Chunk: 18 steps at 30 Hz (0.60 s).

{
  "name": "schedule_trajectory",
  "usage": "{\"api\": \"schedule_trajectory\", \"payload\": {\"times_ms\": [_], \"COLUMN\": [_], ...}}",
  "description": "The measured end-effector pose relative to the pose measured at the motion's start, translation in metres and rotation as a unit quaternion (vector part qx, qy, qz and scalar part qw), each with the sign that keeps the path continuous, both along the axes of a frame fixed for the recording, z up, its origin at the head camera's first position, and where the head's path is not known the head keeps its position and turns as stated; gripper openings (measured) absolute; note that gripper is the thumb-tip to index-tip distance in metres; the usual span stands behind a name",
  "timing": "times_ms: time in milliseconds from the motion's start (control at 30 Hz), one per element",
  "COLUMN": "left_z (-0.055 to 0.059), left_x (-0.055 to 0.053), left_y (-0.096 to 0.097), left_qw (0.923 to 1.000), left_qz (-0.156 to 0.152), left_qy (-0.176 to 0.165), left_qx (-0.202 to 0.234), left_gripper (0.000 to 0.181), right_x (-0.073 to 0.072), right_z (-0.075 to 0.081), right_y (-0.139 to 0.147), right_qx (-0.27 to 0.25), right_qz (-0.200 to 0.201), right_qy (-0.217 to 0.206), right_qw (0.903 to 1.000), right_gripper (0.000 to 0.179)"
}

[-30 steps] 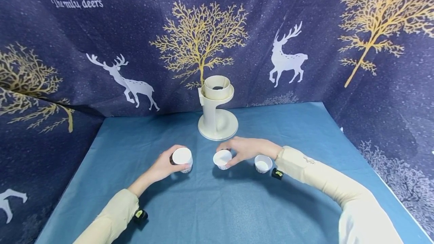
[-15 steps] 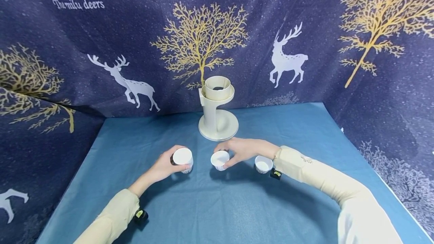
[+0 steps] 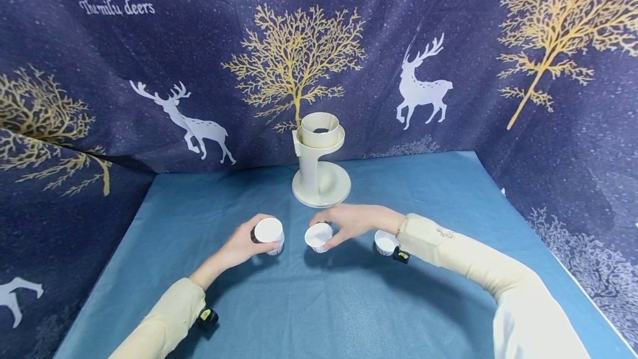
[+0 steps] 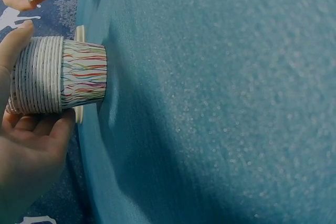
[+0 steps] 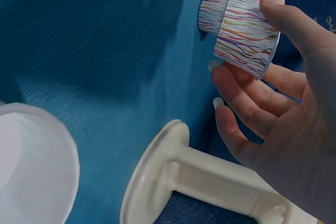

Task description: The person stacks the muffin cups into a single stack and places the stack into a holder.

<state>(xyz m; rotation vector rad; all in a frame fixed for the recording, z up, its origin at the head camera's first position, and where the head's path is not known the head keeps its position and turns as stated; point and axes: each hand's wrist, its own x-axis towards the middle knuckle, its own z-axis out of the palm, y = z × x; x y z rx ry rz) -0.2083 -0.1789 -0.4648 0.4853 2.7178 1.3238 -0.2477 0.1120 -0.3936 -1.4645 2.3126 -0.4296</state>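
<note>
My left hand (image 3: 239, 245) grips a stack of nested paper cups (image 4: 84, 74), thumb on one side and fingers on the other. Wavy coloured lines show on the outermost cup, whose base is close to the cloth. To its right, my right hand (image 3: 351, 220) pinches a single paper cup (image 5: 247, 35) with the same pattern, its white inside facing up in the head view. A gap separates this cup from the stack in the head view. Another paper cup (image 3: 385, 242) stands upright on the cloth, beneath the right wrist.
Behind the hands stands a cream stand (image 3: 309, 176) with a round base. Its upper ring bears a cream funnel (image 3: 320, 136). A blue cloth (image 3: 319, 309) covers the table. Dark fabric with printed deer and trees (image 3: 199, 32) hangs at the back and sides.
My right hand has moved slightly left with its paper cup, narrowing the gap to the stack. The left hand keeps its hold on the stack in nearly the same spot.
</note>
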Motion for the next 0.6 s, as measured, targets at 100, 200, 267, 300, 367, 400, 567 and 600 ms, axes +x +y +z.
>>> {"api": "schedule_trajectory", "payload": {"times_ms": [100, 200, 267, 300, 367, 400, 567, 600], "left_z": [-0.001, -0.001, -0.002, -0.002, -0.002, -0.002, 0.008, 0.009], "left_x": [0.000, 0.000, 0.000, 0.000, 0.000, 0.000, 0.005, 0.005], "left_y": [0.000, 0.000, 0.000, 0.000, 0.000, 0.000, 0.003, 0.003], "left_qw": [1.0000, 0.9996, 0.9995, 0.9993, 0.9993, 0.9993, 0.9997, 0.9997], "left_qz": [-0.003, -0.007, -0.007, -0.009, -0.011, -0.013, -0.014, -0.013], "left_qy": [0.008, 0.024, 0.029, 0.032, 0.029, 0.028, 0.012, 0.009], "left_qx": [0.004, 0.008, 0.012, 0.014, 0.020, 0.020, 0.019, 0.019], "left_gripper": [0.061, 0.060, 0.059, 0.059, 0.058, 0.058, 0.058, 0.058], "right_x": [0.000, 0.000, 0.000, 0.000, 0.001, 0.001, 0.001, 0.002], "right_z": [0.000, 0.001, 0.002, 0.002, 0.003, 0.003, 0.003, 0.004], "right_y": [-0.002, -0.003, -0.004, -0.005, -0.006, -0.007, -0.011, -0.012], "right_qx": [0.002, 0.001, -0.002, -0.005, -0.008, -0.011, -0.009, -0.009], "right_qz": [0.002, 0.005, 0.007, 0.010, 0.014, 0.015, 0.018, 0.017], "right_qy": [0.004, 0.009, 0.011, 0.012, 0.016, 0.016, 0.027, 0.028], "right_qw": [1.0000, 1.0000, 0.9999, 0.9999, 0.9998, 0.9997, 0.9994, 0.9994], "right_gripper": [0.047, 0.047, 0.047, 0.047, 0.047, 0.048, 0.048, 0.048]}}
